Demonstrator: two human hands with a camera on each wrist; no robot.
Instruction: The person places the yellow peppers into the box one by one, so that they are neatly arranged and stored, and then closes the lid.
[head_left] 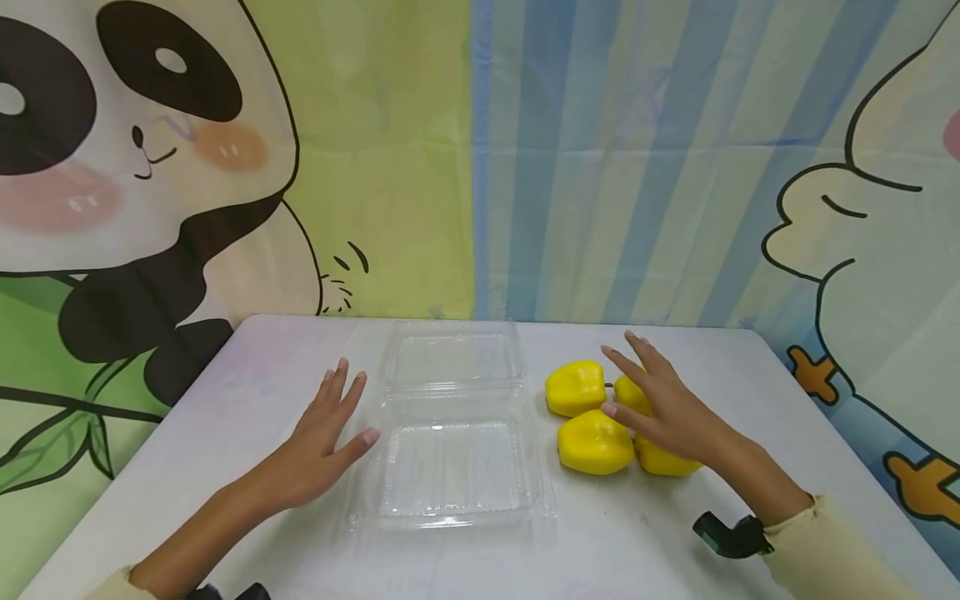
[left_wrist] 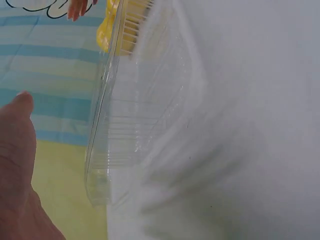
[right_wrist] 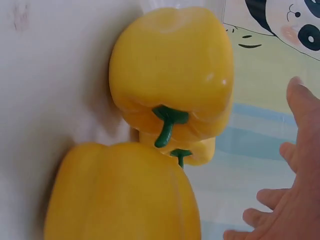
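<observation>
Clear plastic clamshell container (head_left: 453,467) is sitting wide open on the white table (head_left: 300,550), lid (head_left: 453,358) toward 12 o'clock, base toward 6. Using that as the clock's centre, the left hand (head_left: 322,446) is at 9, fingers pretty straight with the thumb stuck out, and the left wrist view shows a gap between thumb and plastic. Over at 3 there's a bunch of four yellow bell peppers (head_left: 595,442), at roughly 10, 1, 4 and 8 within their own little cluster. Green stems on the ones you can see properly. Right hand (head_left: 667,408) hovers by the right-hand pair, fingers loosely spread, partly blocking them in the head view. Backdrop's a cartoon panda (head_left: 150,167) around 10 and blue stripes (head_left: 555,167) around 1.
</observation>
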